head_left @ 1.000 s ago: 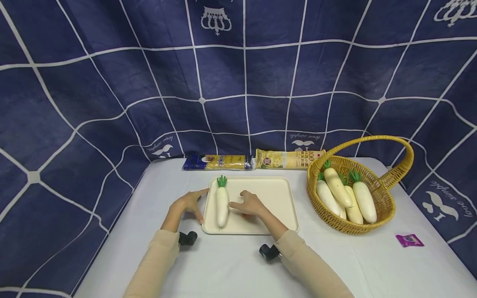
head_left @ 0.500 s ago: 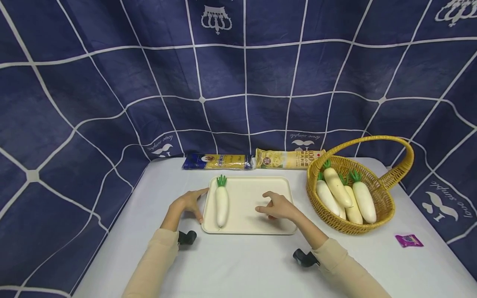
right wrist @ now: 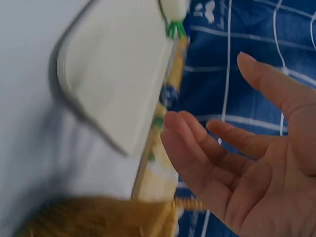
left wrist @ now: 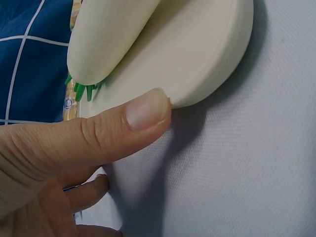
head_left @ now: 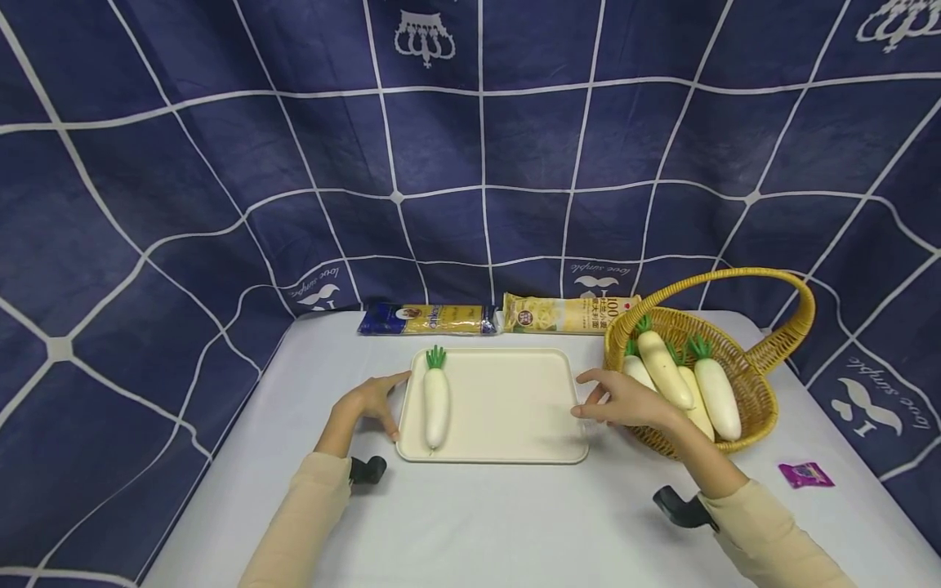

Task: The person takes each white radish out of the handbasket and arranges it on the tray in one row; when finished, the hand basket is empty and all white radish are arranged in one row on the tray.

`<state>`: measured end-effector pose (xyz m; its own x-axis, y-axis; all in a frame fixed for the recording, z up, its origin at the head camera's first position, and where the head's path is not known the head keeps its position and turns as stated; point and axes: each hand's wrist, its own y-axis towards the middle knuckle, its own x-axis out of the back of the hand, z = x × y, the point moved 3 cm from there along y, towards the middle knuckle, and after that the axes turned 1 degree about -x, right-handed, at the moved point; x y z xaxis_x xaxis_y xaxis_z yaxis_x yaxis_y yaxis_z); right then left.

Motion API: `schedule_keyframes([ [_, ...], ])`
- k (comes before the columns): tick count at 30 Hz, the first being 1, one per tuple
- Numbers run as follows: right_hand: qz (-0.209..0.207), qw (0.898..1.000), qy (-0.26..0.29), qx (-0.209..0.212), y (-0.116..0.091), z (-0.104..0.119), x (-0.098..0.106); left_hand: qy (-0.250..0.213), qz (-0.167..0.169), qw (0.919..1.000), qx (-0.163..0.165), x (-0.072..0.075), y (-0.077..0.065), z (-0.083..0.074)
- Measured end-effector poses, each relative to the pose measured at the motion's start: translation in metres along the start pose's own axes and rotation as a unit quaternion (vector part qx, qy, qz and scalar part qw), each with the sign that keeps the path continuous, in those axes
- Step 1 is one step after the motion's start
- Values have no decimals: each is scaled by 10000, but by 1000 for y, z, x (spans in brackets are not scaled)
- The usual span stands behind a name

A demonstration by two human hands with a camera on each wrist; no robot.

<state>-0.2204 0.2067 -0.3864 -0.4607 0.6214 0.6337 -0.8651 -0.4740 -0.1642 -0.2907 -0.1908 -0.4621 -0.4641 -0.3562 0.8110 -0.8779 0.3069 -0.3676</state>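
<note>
Blue cloth (head_left: 478, 147) w/ white grid lines hangs behind & to both sides of a white-covered table (head_left: 456, 523), where I have my bare hands on either side of 1 cream rectangular tray (head_left: 507, 404). My L hand (head_left: 370, 402) is at the tray's L edge, fingers parted & relaxed, not clasped; my R hand (head_left: 625, 398) is released, holding nothing, btwn the tray's R edge & 1 wicker basket (head_left: 757, 416), partly overlapping the latter from above. The count: 1 white radish (head_left: 436, 407) lying lengthwise in the tray's L part, green top toward the far edge; at least 4 more radishes (head_left: 719, 400) in the basket, some partly hidden; 2 pasta packs, 1 blue-&-yellow (head_left: 430, 320) & 1 cream-&-yellow (head_left: 568, 314), end to end behind the tray; 1 small purple packet (head_left: 806, 475) near the table's R side, seen from the head cam only; 2 black wrist fittings (head_left: 371, 469), 1 per beige sleeve (head_left: 297, 523). L wrist cam adds what the head view can't: my thumbnail up close, thumb (left wrist: 98, 136) at the tray rim, pressure impossible to tell. R wrist cam, partly blurred, adds my bare palm & slightly bent fingers (right wrist: 192, 158), basket edge below.
</note>
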Motion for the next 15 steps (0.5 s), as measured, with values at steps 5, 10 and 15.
schedule_keyframes([
  [5,195,9995,-93,219,-15,-7,26,0,1,10000,-42,0,-1,0],
  [10,525,9985,41,129,-26,-20,52,-6,-45,10000,-76,0,-2,-1],
  [15,330,9991,-147,-209,-28,-32,76,1,-46,10000,-60,0,-2,-1],
])
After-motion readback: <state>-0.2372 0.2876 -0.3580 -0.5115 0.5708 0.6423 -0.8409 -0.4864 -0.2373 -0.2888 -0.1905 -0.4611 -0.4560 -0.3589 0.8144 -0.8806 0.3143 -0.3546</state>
